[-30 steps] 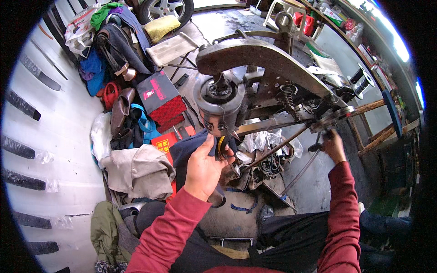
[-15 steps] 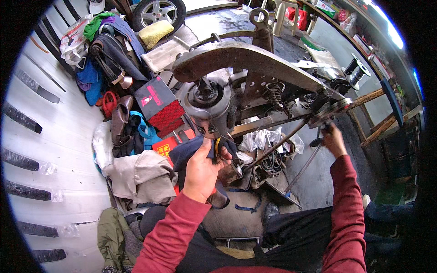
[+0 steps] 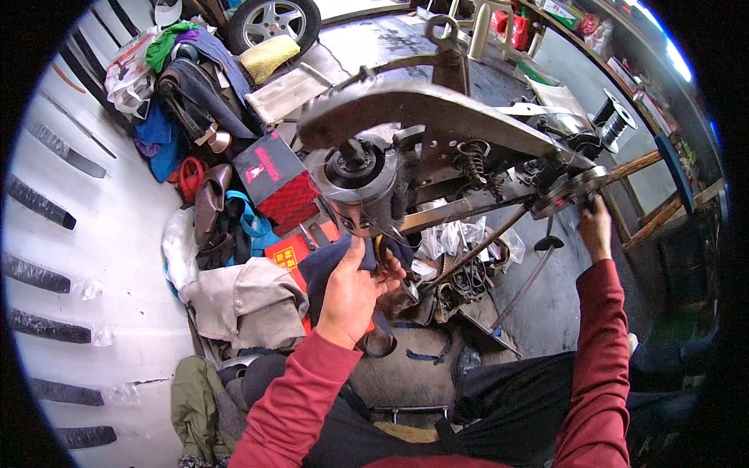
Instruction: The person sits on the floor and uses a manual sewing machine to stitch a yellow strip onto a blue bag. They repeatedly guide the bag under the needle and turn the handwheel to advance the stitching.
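Observation:
A worn metal hand-cranked sewing machine [image 3: 437,109] stands before me, its round head [image 3: 355,179] on the left and its wheel [image 3: 569,193] on the right. My left hand [image 3: 351,296] is closed just under the head, with the thumb pointing up against its underside. A dark piece with a yellow edge [image 3: 380,249] is pinched in its fingers; its exact kind is unclear. Dark blue cloth [image 3: 320,269] hangs behind that hand. My right hand [image 3: 597,230] is at the wheel's right rim, its fingers curled and partly hidden.
Below the machine lie plastic bags and dark parts [image 3: 468,265]. A black-and-red box [image 3: 269,175], a beige cloth [image 3: 246,300] and a pile of bags and clothes crowd the left. A spool [image 3: 616,125] stands far right, near a wooden frame [image 3: 663,203]. A car wheel [image 3: 273,27] is at the back.
My right hand has moved right and slightly up around the wheel, leaving a black knobbed rod in view below it. My left hand stays nearly in place under the head.

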{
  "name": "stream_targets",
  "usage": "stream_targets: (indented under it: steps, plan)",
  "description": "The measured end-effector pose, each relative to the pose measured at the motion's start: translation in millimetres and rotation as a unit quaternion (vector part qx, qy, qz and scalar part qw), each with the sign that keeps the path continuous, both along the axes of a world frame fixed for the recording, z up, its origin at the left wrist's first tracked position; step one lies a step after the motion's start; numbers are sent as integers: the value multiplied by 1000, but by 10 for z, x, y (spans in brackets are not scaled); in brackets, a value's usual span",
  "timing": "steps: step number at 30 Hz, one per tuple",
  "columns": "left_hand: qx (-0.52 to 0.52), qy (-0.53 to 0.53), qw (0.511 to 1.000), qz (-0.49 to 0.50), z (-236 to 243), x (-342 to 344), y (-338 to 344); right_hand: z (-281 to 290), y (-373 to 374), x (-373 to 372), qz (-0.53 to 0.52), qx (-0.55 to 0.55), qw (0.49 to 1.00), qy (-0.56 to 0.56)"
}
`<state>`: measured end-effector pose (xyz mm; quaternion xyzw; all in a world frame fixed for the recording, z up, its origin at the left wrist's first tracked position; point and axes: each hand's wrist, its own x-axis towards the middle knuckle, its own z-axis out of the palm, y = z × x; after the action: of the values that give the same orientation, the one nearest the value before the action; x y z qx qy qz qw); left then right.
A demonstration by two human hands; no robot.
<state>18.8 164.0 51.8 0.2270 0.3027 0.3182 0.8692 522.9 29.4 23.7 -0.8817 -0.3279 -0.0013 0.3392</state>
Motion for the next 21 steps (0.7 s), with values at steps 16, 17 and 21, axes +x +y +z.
stream_targets:
  steps: [16, 17, 21]
  plan:
    - [444, 347, 804, 189, 272, -196, -179, 52, 121, -1170, 159, -84, 968, 176]
    - [460, 388, 779, 174, 294, -180, -167, 47, 117, -1171, 156, -81, 967, 186]
    - [524, 470, 698, 129, 318, -120, -49, 33, 117, -1166, 150, -74, 967, 191]
